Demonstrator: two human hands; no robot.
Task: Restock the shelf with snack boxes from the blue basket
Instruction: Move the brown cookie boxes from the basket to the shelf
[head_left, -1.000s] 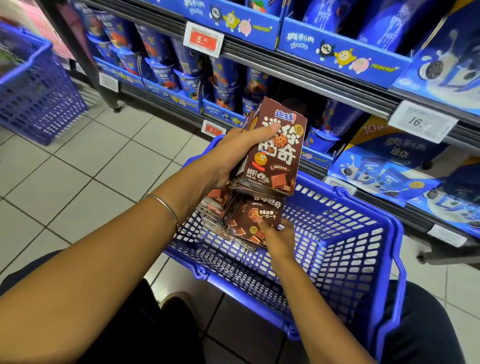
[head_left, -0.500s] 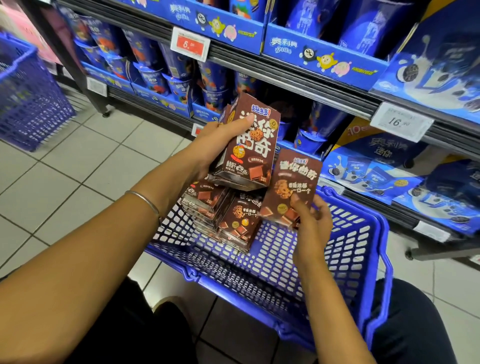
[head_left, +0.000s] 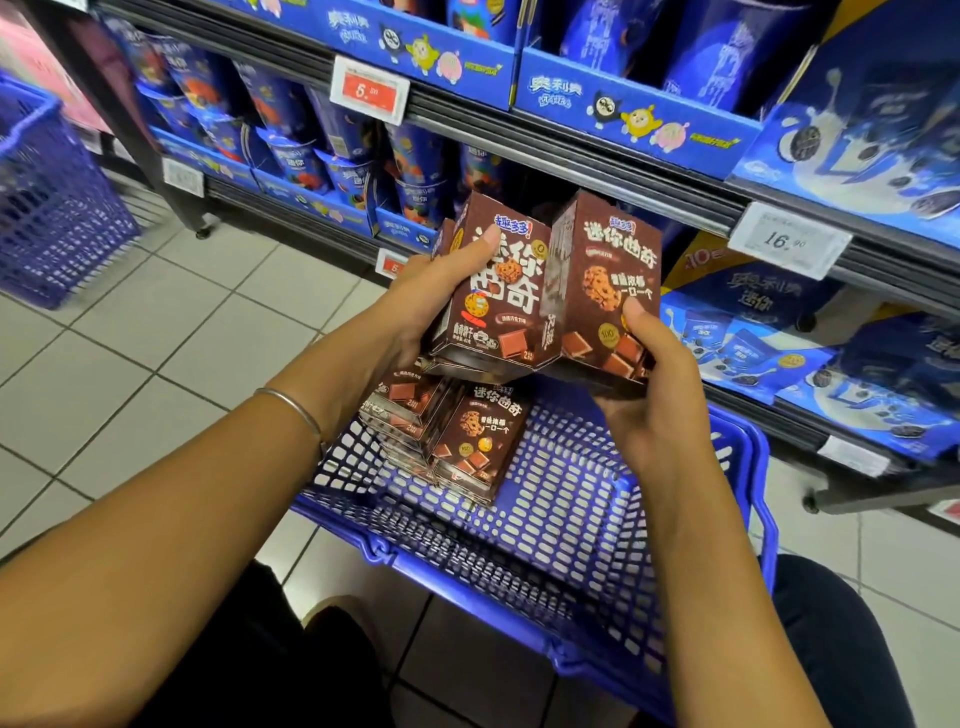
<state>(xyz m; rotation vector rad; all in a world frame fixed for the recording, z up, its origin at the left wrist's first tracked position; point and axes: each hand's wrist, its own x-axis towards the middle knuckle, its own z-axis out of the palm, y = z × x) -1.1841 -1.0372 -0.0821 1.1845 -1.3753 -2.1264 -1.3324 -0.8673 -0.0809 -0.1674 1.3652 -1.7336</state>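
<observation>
My left hand (head_left: 431, 296) grips a small stack of brown cookie snack boxes (head_left: 498, 306), thumb across the front one. My right hand (head_left: 654, 384) holds another brown snack box (head_left: 608, 270) upright, pressed against the right side of that stack. Both are above the blue basket (head_left: 571, 525), which sits on the floor in front of me. Several more brown boxes (head_left: 457, 426) lie stacked in the basket's far left corner. The shelf (head_left: 571, 156) stands just beyond, with a dark gap behind the held boxes.
Blue cookie cups (head_left: 343, 171) and blue cookie packs (head_left: 753, 332) fill the shelves. Price tags (head_left: 787, 241) hang on the shelf rails. A second blue basket (head_left: 47, 208) stands on the tiled floor at the left. My knees flank the basket.
My right hand lifted a brown box out of the basket and brought it up against the stack in my left hand. The left hand stayed roughly in place.
</observation>
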